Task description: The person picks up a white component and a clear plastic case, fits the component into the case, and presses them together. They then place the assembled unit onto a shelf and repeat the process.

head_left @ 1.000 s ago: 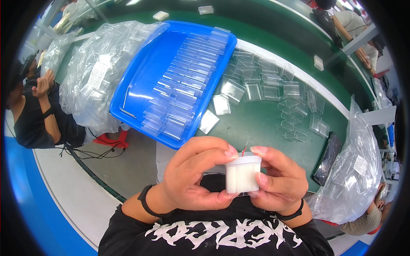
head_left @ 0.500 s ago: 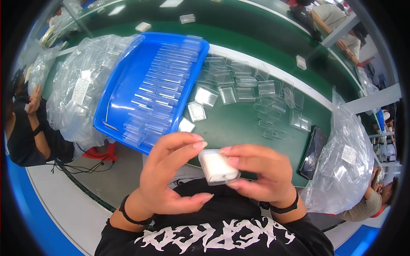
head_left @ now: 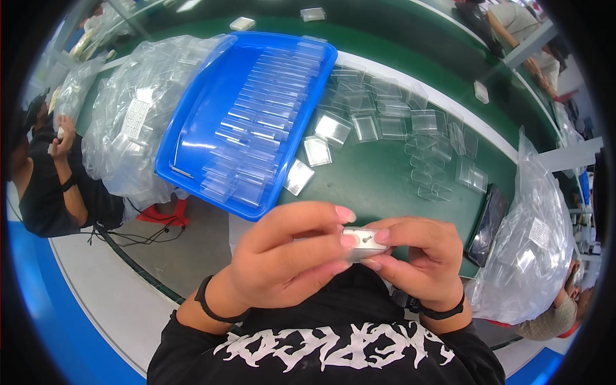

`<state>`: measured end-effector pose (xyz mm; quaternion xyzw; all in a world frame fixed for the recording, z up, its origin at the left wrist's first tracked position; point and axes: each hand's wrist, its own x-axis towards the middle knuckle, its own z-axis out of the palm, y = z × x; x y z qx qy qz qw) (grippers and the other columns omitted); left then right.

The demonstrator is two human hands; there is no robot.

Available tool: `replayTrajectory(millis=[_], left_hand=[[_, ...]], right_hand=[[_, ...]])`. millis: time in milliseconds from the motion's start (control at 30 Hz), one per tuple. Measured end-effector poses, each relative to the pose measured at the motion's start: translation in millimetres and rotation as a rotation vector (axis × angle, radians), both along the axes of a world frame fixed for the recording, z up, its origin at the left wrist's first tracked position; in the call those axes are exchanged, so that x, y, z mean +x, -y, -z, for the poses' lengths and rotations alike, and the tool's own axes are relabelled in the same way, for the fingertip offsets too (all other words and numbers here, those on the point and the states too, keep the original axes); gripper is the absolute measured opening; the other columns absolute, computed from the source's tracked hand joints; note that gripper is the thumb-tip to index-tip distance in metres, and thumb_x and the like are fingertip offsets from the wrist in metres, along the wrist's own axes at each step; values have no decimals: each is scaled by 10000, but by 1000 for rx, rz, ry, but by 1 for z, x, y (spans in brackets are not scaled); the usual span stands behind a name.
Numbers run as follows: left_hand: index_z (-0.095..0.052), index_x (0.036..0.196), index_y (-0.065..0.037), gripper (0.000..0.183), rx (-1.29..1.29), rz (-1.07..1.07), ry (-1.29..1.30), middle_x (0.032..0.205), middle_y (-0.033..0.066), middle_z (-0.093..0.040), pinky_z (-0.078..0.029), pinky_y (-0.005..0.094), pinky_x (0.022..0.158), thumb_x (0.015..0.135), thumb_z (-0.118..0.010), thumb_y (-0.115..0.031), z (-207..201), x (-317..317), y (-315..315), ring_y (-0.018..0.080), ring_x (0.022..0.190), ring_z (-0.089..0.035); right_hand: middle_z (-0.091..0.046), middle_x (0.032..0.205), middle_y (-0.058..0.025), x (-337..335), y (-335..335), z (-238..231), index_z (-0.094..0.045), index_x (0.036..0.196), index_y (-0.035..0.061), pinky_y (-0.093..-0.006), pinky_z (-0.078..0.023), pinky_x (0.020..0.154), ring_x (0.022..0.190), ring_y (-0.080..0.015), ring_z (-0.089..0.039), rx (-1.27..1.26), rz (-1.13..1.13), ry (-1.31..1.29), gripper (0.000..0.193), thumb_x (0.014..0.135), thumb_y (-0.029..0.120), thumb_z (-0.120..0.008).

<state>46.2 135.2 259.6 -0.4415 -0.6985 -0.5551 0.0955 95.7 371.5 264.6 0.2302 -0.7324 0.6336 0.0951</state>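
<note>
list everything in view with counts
white block: 1, white, lower centre
table: 1, green, across the middle
tray: 1, blue, left of centre
clear pieces: many, colourless, in tray and beside it
bags: several, transparent, left and right
flat slab: 1, black, table's right
small blocks: 3, whitish, far side
red object: 1, red, lower left
other people: at least 3, varied clothing, edges
shirt: 1, black, bottom
left hand: 1, bare, at block's left end
right hand: 1, bare, gripping block's right

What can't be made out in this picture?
All in the head view:
White item: left end hidden behind the left hand.
Big left bag: contents obscured by creased plastic.
Its label: print too small.
Far-left co-worker: head partly lost in dark rim.
</note>
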Motion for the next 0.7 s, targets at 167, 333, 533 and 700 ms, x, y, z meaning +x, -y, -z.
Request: replayTrajectory(millis=[167,333,533,700], left_hand=[[-683,1190,-32,561,9,94,-65,1200,180,-634,-583,332,765,701,-946,-113,0,-8,0,259,950,-691],[-685,1187,-1,638,32,98,95,1145,189,-646,-567,322,770,643,-984,-150,-1,-7,1,244,938,-688],[-672,1226,22,699,113,152,152,1126,194,-645,-582,342,794,620,-990,-117,8,-5,-3,269,955,-708],[-677,1227,21,697,131,155,153,1121,195,-647,-587,342,773,618,-991,-105,15,-3,-2,265,931,-707]], right_hand=[[-752,1021,-141,6,-9,3,-654,1217,-27,-262,-575,687,789,-136,-723,-194,-138,332,425,826,-73,-813],[-742,1072,-153,5,-4,-4,-579,1316,-28,-279,-598,743,861,-165,-744,-332,-240,454,587,791,-98,-832],[-745,1098,-173,7,-3,1,-583,1313,-41,-300,-621,808,932,-195,-758,-398,-257,525,642,739,-124,-858],[-750,1093,-185,8,-1,5,-611,1292,-52,-314,-631,829,963,-219,-763,-429,-260,520,619,730,-139,-856]])
